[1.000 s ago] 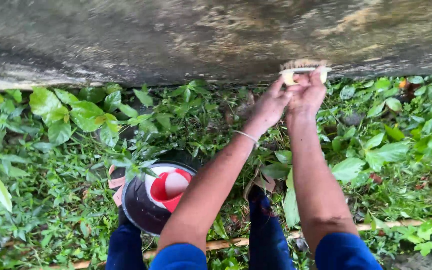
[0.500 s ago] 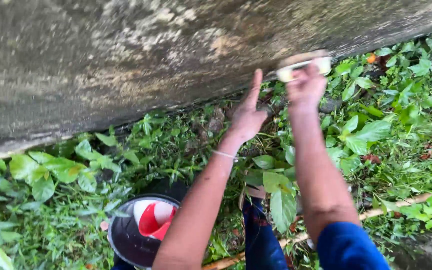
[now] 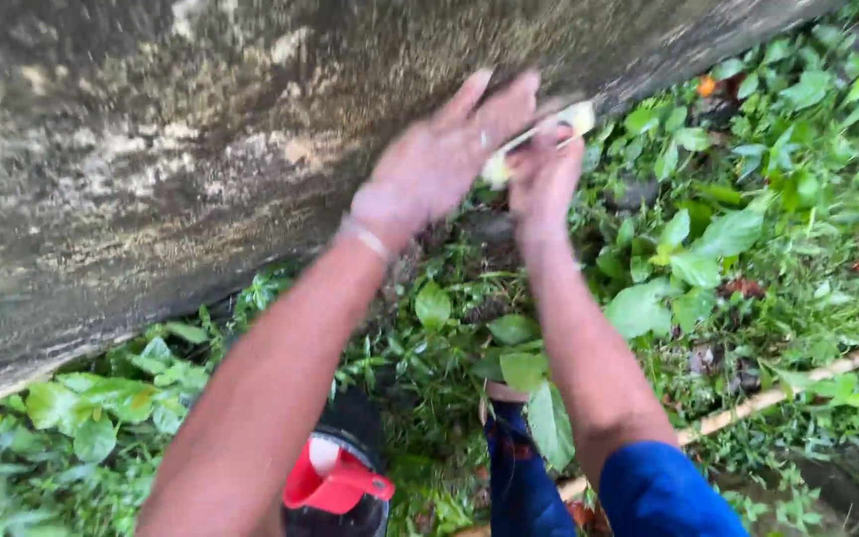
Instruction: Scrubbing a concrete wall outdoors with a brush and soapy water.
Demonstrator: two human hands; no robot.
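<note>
We hold a pale scrubbing brush [image 3: 539, 139] against the lower edge of a grey, stained concrete wall [image 3: 171, 169]. Our right hand [image 3: 546, 174] grips the brush from below, its fingers [image 3: 549, 134] curled shut around the handle. Our left hand [image 3: 444, 154] lies just beside it on the left, its fingers [image 3: 494, 99] stretched out and close together, laid over the near end of the brush and touching the wall. So the brush sits between the two hands, its light bristle end poking out to the right past the right hand. Both hands are blurred, so we cannot tell how much of the brush they cover. A thin bracelet [image 3: 365, 237] rings the left wrist.

Below the arms, green leafy weeds [image 3: 708, 249] cover the ground. A dark bucket [image 3: 350, 477] with a red scoop [image 3: 335, 482] inside stands near our left elbow, well apart from the brush. A thin cane [image 3: 777, 398] lies across the weeds at the right.
</note>
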